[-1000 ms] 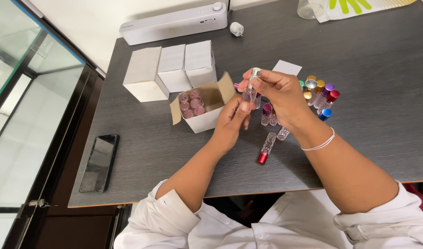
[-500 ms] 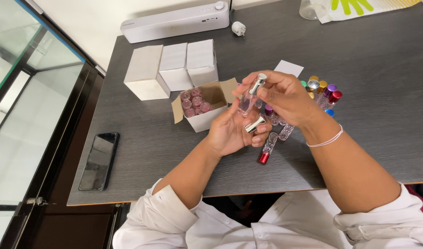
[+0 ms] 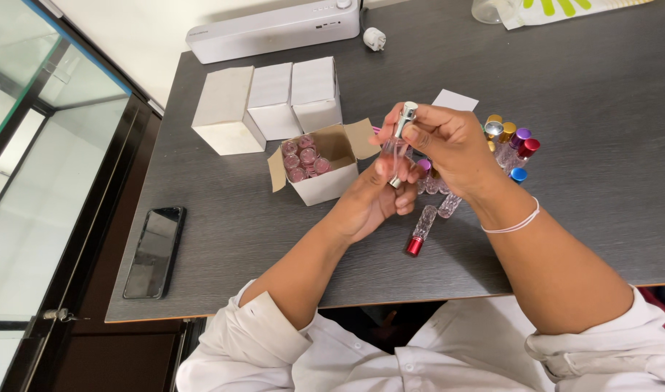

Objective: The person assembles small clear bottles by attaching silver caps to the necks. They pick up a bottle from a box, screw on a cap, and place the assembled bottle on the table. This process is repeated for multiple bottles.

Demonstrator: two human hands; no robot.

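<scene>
Clear glass catches the light between the two hands: a slim vial (image 3: 395, 145) with a silver cap stands nearly upright above the middle of the bench (image 3: 586, 87), a little off its surface. The right hand (image 3: 448, 149) is pinched on the capped top, fingertips closed round the silver end, while the left hand (image 3: 372, 199) cups under the lower end, its fingers curled shut on the vial's base. To do this well, I judge the lower grip should stay firm and low so the glass does not twist, and the upper fingers should act squarely along the vial's length, not sideways, since the tube looks thin and slippery. Just beside the left hand, on its left, sits an open white carton (image 3: 325, 170) with pink-capped vials packed upright inside. Under and near the right hand lie more vials; one with a red cap (image 3: 419, 234) lies flat on the near side, and a cluster with gold, purple, red and blue caps (image 3: 510, 141) stands to the right. Three closed white boxes (image 3: 271, 98) stand farther back on the left, a white device (image 3: 274, 27) lies along the far edge, and a black phone (image 3: 154, 250) rests well apart at the near left.
</scene>
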